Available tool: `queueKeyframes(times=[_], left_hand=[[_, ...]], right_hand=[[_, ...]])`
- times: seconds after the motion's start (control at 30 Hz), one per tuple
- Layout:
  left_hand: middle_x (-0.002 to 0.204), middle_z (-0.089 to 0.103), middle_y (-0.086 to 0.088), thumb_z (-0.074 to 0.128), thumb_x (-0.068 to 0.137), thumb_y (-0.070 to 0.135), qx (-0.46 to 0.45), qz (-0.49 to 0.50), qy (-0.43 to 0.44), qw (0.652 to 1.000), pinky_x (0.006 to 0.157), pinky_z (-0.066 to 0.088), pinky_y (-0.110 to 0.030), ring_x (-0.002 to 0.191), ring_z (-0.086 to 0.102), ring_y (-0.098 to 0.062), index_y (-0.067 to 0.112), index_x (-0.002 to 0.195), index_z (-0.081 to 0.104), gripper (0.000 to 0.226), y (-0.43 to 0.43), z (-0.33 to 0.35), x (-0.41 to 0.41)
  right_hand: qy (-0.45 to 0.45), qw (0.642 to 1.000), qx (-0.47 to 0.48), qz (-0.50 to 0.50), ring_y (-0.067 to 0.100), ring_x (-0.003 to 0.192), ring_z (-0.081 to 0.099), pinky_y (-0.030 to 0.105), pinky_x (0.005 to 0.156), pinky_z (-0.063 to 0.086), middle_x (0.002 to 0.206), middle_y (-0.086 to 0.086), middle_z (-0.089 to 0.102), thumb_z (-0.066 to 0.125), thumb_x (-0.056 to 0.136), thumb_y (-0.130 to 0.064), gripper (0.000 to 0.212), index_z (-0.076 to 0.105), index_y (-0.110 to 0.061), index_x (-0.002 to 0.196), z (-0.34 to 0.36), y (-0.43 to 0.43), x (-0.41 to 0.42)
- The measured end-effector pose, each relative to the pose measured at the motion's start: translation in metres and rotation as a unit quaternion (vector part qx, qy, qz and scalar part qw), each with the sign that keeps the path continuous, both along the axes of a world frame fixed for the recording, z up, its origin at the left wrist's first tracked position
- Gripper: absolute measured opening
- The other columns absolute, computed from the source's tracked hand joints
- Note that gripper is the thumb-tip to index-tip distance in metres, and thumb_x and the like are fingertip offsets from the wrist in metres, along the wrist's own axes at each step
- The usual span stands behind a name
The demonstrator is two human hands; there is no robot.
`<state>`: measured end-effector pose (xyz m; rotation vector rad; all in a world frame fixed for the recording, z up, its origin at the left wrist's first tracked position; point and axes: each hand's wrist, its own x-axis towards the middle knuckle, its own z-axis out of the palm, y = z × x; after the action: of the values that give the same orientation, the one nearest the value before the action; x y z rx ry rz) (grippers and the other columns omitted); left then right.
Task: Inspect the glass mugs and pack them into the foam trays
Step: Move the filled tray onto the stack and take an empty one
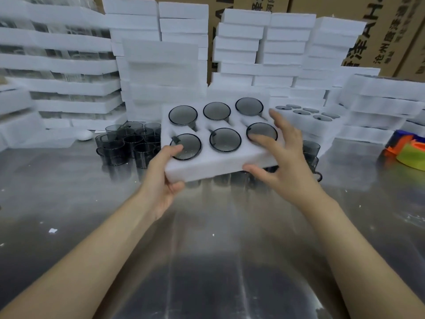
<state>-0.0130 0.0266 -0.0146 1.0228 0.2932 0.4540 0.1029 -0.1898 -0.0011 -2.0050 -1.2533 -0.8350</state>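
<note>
A white foam tray [207, 165] is lifted and tilted toward me above the metal table, with several dark glass mugs [225, 139] seated rim-up in its round holes. My left hand [164, 178] grips the tray's near left corner, thumb on top by a mug rim. My right hand [284, 157] is at the near right corner with spread fingers; its thumb touches the tray's front edge and the fingers hover over the right mug. Loose smoky mugs [125, 146] stand on the table behind and under the tray.
Stacks of white foam trays [161, 72] rise behind, some on the left holding glassware. Another filled tray [308, 112] lies at the right. Cardboard boxes [391, 35] line the back. A colourful tape roll [411, 155] sits at the right. The steel table [207, 249] reaches to me.
</note>
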Motion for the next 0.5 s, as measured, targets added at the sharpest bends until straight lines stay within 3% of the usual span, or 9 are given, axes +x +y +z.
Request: queueKeyframes(times=[0.07, 0.17, 0.23, 0.3, 0.4, 0.5], left_hand=[[0.078, 0.067, 0.005, 0.064, 0.083, 0.038, 0.008, -0.062, -0.055, 0.997, 0.033, 0.032, -0.015, 0.053, 0.058, -0.008, 0.021, 0.091, 0.069, 0.02, -0.003, -0.004, 0.002], [0.112, 0.071, -0.002, 0.051, 0.087, 0.06, 0.097, -0.14, -0.084, 0.982, 0.042, 0.043, -0.015, 0.087, 0.071, -0.02, 0.023, 0.126, 0.055, 0.054, -0.01, -0.012, 0.009], [0.104, 0.073, -0.006, 0.045, 0.092, 0.053, 0.184, -0.094, -0.015, 0.978, 0.039, 0.044, -0.018, 0.077, 0.071, -0.018, 0.021, 0.13, 0.048, 0.05, -0.016, -0.021, 0.018], [0.088, 0.073, -0.009, 0.039, 0.1, 0.039, 0.159, -0.064, 0.051, 0.984, 0.036, 0.044, -0.019, 0.065, 0.069, -0.014, 0.014, 0.12, 0.052, 0.034, -0.02, -0.028, 0.026], [0.073, 0.071, -0.008, 0.035, 0.103, 0.029, 0.089, -0.047, 0.053, 0.993, 0.036, 0.044, -0.019, 0.058, 0.067, -0.013, 0.008, 0.105, 0.059, 0.031, -0.013, -0.034, 0.035], [0.067, 0.069, -0.008, 0.036, 0.103, 0.024, 0.105, -0.051, 0.042, 0.992, 0.037, 0.043, -0.018, 0.052, 0.064, -0.014, 0.004, 0.098, 0.061, 0.032, -0.011, -0.037, 0.037]], right_hand=[[0.0, 0.999, 0.023, -0.029, 0.027, 0.131, 0.035, 0.015, 0.107, 0.02, 0.147, 0.003, 0.036, 0.078, 0.076, -0.032, 0.041, 0.064, -0.005, 0.103, 0.0, -0.008, 0.009], [-0.022, 0.991, 0.098, -0.089, 0.033, 0.12, 0.048, 0.025, 0.102, 0.033, 0.125, 0.015, 0.056, 0.08, 0.073, -0.03, 0.04, 0.063, 0.001, 0.093, 0.008, -0.019, 0.021], [-0.009, 0.981, 0.141, -0.133, 0.036, 0.12, 0.048, 0.028, 0.102, 0.033, 0.115, 0.019, 0.058, 0.082, 0.072, -0.026, 0.042, 0.063, 0.004, 0.095, 0.017, -0.025, 0.032], [0.029, 0.97, 0.149, -0.188, 0.033, 0.126, 0.042, 0.028, 0.103, 0.032, 0.116, 0.018, 0.056, 0.078, 0.077, -0.03, 0.045, 0.062, 0.003, 0.102, 0.029, -0.032, 0.05], [0.041, 0.934, 0.132, -0.33, 0.03, 0.124, 0.04, 0.042, 0.09, 0.04, 0.118, 0.012, 0.055, 0.067, 0.082, -0.049, 0.054, 0.061, -0.008, 0.115, 0.056, -0.04, 0.096], [0.072, 0.889, 0.125, -0.434, 0.03, 0.125, 0.038, 0.047, 0.08, 0.043, 0.12, 0.008, 0.057, 0.061, 0.084, -0.055, 0.055, 0.061, -0.018, 0.123, 0.082, -0.045, 0.141]])
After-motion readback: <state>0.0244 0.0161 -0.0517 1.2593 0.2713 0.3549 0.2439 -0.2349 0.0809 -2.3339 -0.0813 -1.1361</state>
